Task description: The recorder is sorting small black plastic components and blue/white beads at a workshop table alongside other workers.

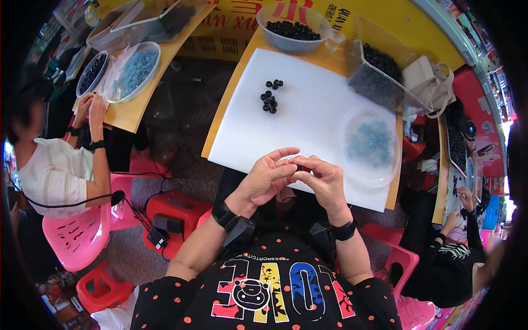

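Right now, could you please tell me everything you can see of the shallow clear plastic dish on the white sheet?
The shallow, clear, plastic-looking dish is rounded, with a thin see-through rim. It sits open and flat on the white, smooth-looking sheet, by the sheet's right edge. Small pale-blue pieces lie spread over its middle, leaving bare plastic around them. The right hand is apart from it.

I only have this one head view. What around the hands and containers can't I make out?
Head view: the full shape of the dark piece; fingers of the left hand and right hand cover most of it.
Head view: single blue bits in the round clear tray; too small and blurred to tell apart.
Head view: the inside bottom of the translucent bowl; heaped black beads hide it.
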The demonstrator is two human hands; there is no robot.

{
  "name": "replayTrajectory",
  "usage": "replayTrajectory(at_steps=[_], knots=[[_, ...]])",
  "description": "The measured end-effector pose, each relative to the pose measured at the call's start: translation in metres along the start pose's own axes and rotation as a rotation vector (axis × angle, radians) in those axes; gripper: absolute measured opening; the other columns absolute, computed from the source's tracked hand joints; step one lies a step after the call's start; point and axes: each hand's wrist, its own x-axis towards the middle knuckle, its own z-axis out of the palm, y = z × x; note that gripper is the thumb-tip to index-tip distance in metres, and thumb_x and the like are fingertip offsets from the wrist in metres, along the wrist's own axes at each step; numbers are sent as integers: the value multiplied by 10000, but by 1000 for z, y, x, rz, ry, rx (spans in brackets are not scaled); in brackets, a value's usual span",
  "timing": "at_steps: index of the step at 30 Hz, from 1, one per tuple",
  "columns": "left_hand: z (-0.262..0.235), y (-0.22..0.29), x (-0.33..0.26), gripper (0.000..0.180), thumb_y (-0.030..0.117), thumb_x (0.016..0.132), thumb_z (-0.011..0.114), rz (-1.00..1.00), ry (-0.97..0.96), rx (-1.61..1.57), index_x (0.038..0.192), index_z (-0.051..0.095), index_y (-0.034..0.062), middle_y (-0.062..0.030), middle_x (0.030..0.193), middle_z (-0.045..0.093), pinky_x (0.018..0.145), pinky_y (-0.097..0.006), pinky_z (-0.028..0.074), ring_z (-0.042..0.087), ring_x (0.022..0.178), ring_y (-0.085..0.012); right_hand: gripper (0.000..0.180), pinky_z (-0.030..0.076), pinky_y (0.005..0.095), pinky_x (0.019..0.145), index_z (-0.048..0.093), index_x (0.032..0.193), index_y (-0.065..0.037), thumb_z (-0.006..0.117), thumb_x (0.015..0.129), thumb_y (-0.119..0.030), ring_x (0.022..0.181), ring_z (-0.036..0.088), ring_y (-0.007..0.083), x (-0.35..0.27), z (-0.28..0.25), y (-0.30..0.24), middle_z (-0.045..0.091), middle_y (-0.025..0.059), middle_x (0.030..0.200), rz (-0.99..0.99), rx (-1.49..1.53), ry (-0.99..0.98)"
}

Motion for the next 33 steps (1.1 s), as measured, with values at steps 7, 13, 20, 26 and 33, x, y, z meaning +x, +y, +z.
replayTrajectory(at_steps=[7,13,20,26,33], knots=[[-14,7,27,567,29,892,726,52,67,259,1388,454,-17,-92,1059,696,837,-271,554,678,918,-140,346,488,260,783,738,1162,-90,783,819,-73,891,600,110,19,-16,25,736,40,1025,2,-51,-19],[-5,11,48,630,6,828,740,356,126,1342,1396,470,26,-91,930,726,743,-272,529,663,786,-149,416,478,381,919,716,1151,-96,804,745,-97,1028,588,259,35,-30,38,677,43,1080,-322,-859,15],[-24,-13,48,711,21,769,761,659,162,1483,1411,459,68,-95,886,718,807,-387,527,669,860,-297,485,448,356,920,614,1289,-66,760,834,-145,950,522,222,60,-31,-3,624,52,1089,111,-341,48],[-23,-12,51,498,-2,796,746,613,219,1546,1261,570,26,-138,879,684,698,-365,544,686,781,-282,530,439,337,932,519,1387,-42,629,964,-343,982,485,211,102,22,26,593,95,1178,-172,-205,198],[-34,-15,53,247,10,793,683,793,127,1528,1025,600,7,-170,869,638,729,-455,502,620,822,-368,661,428,371,971,419,1467,-32,469,1009,-507,1004,508,253,105,24,48,581,135,1205,-203,-241,54]])
